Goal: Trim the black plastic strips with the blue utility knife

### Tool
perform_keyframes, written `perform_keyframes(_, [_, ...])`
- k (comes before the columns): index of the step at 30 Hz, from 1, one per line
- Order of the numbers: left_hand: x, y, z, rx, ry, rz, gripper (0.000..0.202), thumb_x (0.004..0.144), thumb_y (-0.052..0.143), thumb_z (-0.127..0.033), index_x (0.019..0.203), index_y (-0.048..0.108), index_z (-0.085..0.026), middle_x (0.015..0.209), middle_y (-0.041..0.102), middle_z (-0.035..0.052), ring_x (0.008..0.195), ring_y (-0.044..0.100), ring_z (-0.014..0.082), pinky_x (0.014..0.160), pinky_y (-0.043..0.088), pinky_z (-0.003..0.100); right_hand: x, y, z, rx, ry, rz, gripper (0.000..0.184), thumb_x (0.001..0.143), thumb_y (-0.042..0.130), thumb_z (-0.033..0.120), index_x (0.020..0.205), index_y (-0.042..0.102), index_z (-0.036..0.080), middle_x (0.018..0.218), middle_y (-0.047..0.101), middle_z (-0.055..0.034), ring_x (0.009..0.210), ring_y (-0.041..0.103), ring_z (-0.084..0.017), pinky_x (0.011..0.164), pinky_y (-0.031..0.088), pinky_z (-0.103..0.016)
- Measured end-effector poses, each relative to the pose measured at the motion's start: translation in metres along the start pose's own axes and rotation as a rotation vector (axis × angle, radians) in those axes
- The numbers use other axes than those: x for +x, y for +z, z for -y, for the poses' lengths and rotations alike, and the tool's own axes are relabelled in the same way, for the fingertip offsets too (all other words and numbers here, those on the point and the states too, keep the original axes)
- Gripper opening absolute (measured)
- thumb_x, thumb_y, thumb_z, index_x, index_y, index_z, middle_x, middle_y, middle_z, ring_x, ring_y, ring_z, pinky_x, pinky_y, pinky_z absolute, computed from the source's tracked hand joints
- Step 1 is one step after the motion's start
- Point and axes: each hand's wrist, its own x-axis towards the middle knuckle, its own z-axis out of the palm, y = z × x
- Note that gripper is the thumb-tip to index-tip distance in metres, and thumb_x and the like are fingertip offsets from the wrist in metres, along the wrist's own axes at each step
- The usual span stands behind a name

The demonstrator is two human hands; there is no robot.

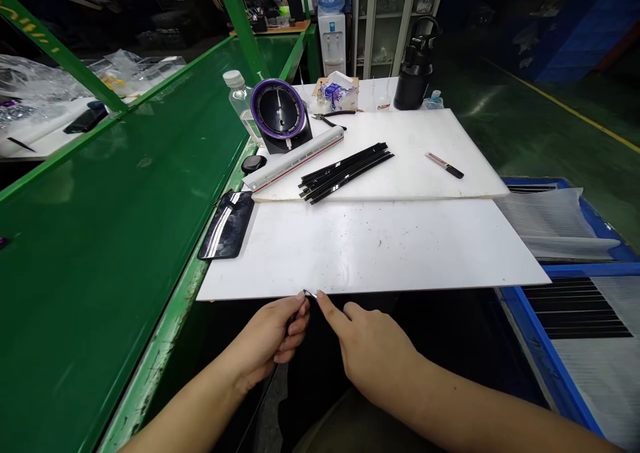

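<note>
My left hand [281,333] is closed in front of the white board's near edge, pinching a thin black strip [273,376] that seems to trail down below the fist. My right hand [373,343] is curled with its index finger stretched forward along a small silver-tipped tool [311,295]. The tool's tip meets the strip's end at my left fingertips; its handle is hidden in the palm. A bundle of similar black strips [345,173] lies on the white foam sheet [415,133] beyond, near a long white ruler-like bar [295,159].
A phone [227,226] lies at the board's [390,239] left edge. Behind stand a purple-rimmed fan [280,109], a bottle [240,99] and a black flask [415,73]. Pliers [335,114] and a marker [445,165] lie on the foam. Blue crates [550,346] sit right.
</note>
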Motion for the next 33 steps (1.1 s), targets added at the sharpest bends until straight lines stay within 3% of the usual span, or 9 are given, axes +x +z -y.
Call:
perform_keyframes(8, [0.002,-0.008,-0.004,-0.053,-0.042,0.102,0.027,0.085,0.053,-0.042,0.074,0.043,-0.019,0.055,0.032,-0.0077,0.041,0.014,0.0034,0.035,0.005,0.015,0.000,0.006,0.001,-0.170,-0.052,-0.011,0.086,0.073,0.053,0.009,0.152,0.020,0.018,0.083,0.054,-0.0054,0.045,0.048,-0.015,0.036,0.020,-0.026])
perform_keyframes(15, [0.001,-0.009,-0.005,-0.009,-0.038,0.085,0.026,0.082,0.057,-0.040,0.080,0.053,-0.015,0.057,0.038,-0.0060,0.042,0.019,0.0027,0.038,0.007,0.015,-0.001,0.005,-0.019,0.026,-0.020,-0.116,0.068,0.086,0.045,0.011,0.150,0.027,0.025,0.086,0.059,-0.0028,0.057,0.056,-0.019,0.046,0.028,-0.029])
perform_keyframes(20, [0.003,-0.008,-0.005,-0.073,-0.091,0.123,0.031,0.084,0.053,-0.042,0.090,0.060,-0.012,0.056,0.038,-0.0053,0.042,0.022,0.0034,0.039,0.009,0.016,-0.004,0.002,-0.021,0.081,-0.002,-0.115,0.065,0.088,0.044,0.013,0.149,0.029,0.029,0.089,0.061,-0.0021,0.060,0.056,-0.019,0.050,0.027,-0.030])
perform_keyframes(27, [0.004,-0.009,-0.003,-0.087,-0.079,0.097,0.024,0.084,0.051,-0.039,0.075,0.047,-0.017,0.059,0.039,-0.0043,0.044,0.024,0.0045,0.041,0.011,0.018,-0.002,0.001,-0.016,0.098,-0.028,-0.108,0.066,0.087,0.043,0.014,0.149,0.029,0.029,0.082,0.059,-0.0007,0.056,0.053,-0.019,0.047,0.024,-0.029])
perform_keyframes(33, [0.003,-0.010,-0.004,0.013,-0.049,0.077,0.026,0.086,0.049,-0.041,0.074,0.041,-0.019,0.057,0.030,-0.0073,0.044,0.015,0.0048,0.041,0.007,0.019,-0.001,-0.001,-0.018,0.086,-0.046,-0.090,0.065,0.087,0.043,0.014,0.148,0.030,0.030,0.083,0.060,-0.0004,0.057,0.054,-0.019,0.048,0.025,-0.030])
